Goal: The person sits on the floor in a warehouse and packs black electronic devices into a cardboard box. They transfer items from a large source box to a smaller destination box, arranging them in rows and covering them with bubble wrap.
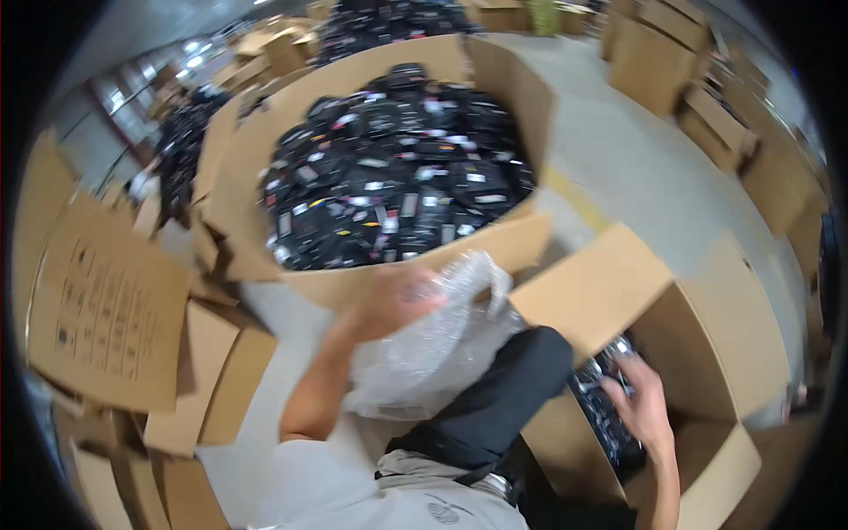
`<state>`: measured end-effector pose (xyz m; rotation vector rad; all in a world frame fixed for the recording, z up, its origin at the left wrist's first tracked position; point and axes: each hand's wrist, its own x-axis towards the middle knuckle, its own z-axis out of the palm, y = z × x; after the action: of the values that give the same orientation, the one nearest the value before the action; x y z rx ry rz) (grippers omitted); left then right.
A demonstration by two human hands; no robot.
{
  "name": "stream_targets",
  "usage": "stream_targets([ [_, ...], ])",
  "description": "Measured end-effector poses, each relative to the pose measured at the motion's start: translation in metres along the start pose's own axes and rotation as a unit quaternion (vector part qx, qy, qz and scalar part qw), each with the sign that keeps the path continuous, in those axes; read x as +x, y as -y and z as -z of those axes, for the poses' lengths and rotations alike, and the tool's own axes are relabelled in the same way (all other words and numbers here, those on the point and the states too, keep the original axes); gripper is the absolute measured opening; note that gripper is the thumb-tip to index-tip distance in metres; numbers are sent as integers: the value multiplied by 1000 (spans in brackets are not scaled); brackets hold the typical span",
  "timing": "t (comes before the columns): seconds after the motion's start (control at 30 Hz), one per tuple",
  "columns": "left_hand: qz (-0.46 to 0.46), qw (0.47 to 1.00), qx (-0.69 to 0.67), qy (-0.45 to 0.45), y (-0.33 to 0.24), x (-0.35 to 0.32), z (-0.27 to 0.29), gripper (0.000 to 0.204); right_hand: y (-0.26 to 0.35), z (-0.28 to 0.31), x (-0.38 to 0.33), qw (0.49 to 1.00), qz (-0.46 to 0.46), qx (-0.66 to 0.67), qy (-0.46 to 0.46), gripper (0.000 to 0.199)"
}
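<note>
My left hand [394,300] is raised in front of me, blurred, with its fingers closed on the edge of a crumpled clear plastic bag [424,362]. The bag spreads below and to the right of this hand, beside my bent knee. On my right, my right hand [639,402] reaches down into an open cardboard box [680,353]. Its fingers are apart over shiny black items [609,415] in the box, which look wrapped in clear film. Whether the fingertips touch them is hard to tell.
Ahead stands a large cardboard bin [353,287] heaped with black labelled items [389,168]. Opened cartons [115,309] crowd the left side. More cardboard boxes [654,57] stand at the far right, along the grey floor [645,159] with its yellow line.
</note>
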<state>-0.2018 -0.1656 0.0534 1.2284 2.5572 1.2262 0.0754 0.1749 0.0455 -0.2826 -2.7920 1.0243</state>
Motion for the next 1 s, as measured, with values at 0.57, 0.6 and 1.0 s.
stream_targets([
  [0.57, -271, 927, 167, 197, -160, 150, 48, 19, 5, 93, 40, 956, 89, -33, -277, 29],
  [0.6, -281, 922, 179, 197, -158, 162, 44, 20, 4, 111, 23, 967, 41, 3, -252, 31],
  [1.0, -554, 797, 102, -218, -248, 234, -97, 44, -51, 251, -135, 676, 54, -545, -493, 27],
])
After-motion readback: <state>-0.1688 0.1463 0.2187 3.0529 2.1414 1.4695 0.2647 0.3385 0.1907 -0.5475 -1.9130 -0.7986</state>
